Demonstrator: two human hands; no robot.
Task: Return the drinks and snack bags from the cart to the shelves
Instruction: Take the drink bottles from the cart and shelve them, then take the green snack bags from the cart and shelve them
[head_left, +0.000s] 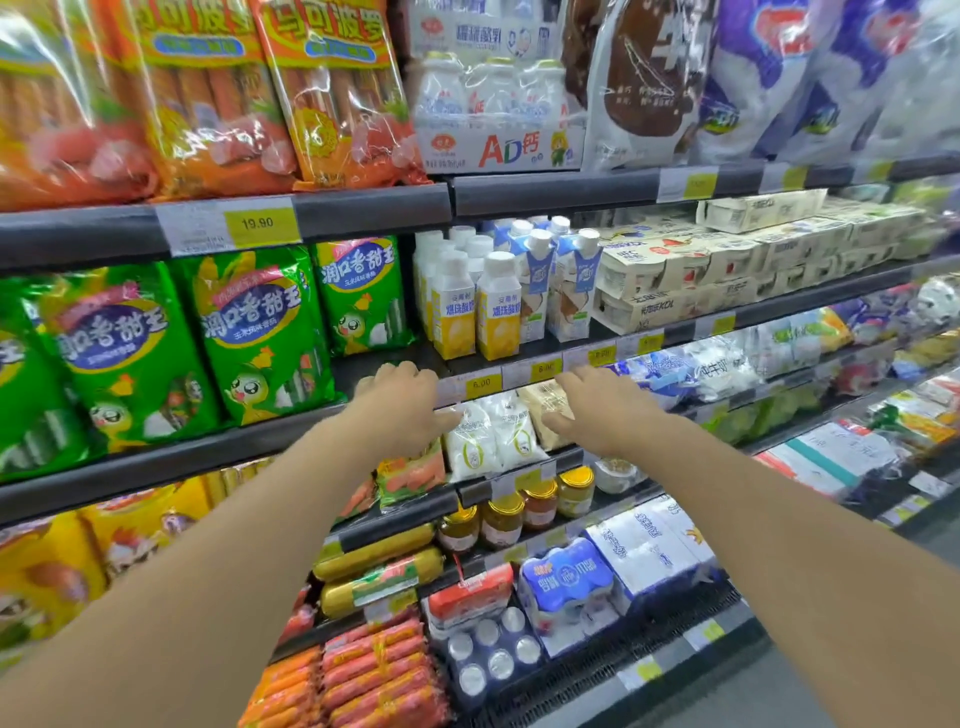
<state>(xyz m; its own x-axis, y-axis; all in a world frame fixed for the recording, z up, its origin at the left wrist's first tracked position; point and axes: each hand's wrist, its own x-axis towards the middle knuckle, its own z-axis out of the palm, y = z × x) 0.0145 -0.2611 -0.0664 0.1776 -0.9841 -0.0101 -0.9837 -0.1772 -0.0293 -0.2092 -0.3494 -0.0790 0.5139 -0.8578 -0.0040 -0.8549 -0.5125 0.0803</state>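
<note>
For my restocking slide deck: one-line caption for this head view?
Both bare hands, left hand and right hand, reach toward white milk pouches on a chilled shelf below yellow-labelled yogurt bottles.

Bottles (475, 306) on shelf (519, 358), right of bags (260, 332)

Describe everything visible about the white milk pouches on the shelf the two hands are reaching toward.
The white milk pouches are soft, glossy plastic bags with small green-and-white printed logos. At least two stand roughly upright, side by side and pressed together, behind the shelf's price-tag rail. A beige bag sits to their right. The left hand and right hand flank them with fingers spread; whether either hand actually touches them cannot be told.
</note>
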